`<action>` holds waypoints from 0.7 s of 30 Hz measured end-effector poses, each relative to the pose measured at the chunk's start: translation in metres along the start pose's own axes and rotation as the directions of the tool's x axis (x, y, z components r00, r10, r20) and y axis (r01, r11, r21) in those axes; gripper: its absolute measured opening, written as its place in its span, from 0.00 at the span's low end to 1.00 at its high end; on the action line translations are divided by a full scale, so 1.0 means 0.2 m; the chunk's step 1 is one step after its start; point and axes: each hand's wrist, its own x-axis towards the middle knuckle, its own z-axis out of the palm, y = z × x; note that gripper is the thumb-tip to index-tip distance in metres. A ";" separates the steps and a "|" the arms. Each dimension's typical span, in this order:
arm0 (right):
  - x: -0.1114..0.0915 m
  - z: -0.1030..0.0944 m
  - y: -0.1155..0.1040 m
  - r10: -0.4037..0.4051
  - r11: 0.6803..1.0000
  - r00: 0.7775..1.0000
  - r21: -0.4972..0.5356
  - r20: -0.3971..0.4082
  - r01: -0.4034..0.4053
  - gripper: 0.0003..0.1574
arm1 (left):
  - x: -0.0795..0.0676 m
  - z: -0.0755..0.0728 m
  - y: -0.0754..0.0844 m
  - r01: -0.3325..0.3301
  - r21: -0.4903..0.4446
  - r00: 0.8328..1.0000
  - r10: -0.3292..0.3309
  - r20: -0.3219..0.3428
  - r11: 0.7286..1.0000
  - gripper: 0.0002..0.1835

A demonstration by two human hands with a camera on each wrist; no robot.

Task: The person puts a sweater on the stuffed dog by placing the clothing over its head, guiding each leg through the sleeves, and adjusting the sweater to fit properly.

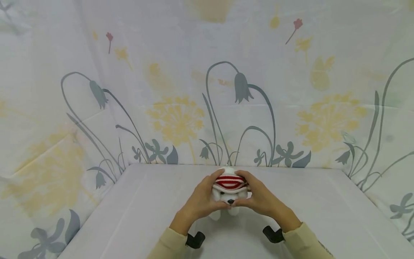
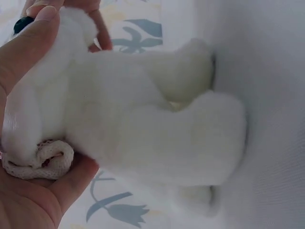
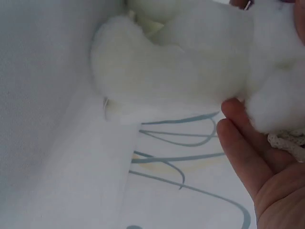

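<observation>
A white plush dog (image 1: 228,201) with a black nose stands on the white table, facing me. On its head sits a red-and-white striped knitted hat (image 1: 230,182). My left hand (image 1: 201,199) grips one side of the head, fingers up on the hat and thumb by the nose. From the other side my right hand (image 1: 262,198) grips it the same way, the two thumbs nearly meeting under the nose. In the left wrist view the hat's rolled brim (image 2: 55,160) lies against the palm. The plush legs (image 3: 119,62) reach down to the table in the right wrist view.
The white table (image 1: 145,201) runs back to a hanging cloth (image 1: 181,46) printed with grey and yellow flowers. Black wrist mounts (image 1: 195,240) stick out beside the beige sleeves (image 1: 171,242).
</observation>
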 end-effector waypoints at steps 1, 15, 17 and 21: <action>0.00 0.00 0.00 -0.018 1.000 1.000 -0.009 -0.012 0.018 0.54 | 0.00 0.00 0.00 -0.002 -0.005 1.000 0.002 -0.002 1.000 0.57; -0.01 -0.06 -0.06 -0.058 0.996 0.996 -0.065 -0.063 0.054 0.51 | 0.00 0.04 0.00 -0.070 -0.148 0.997 0.064 -0.049 0.986 0.56; -0.01 -0.05 -0.05 -0.048 0.995 0.997 -0.091 -0.061 0.042 0.52 | 0.00 0.04 0.00 -0.039 -0.141 0.998 0.032 -0.053 0.989 0.54; -0.03 -0.05 -0.04 -0.053 0.984 0.994 -0.176 -0.097 0.035 0.51 | -0.01 0.04 0.01 -0.019 -0.124 0.998 0.011 -0.064 0.992 0.52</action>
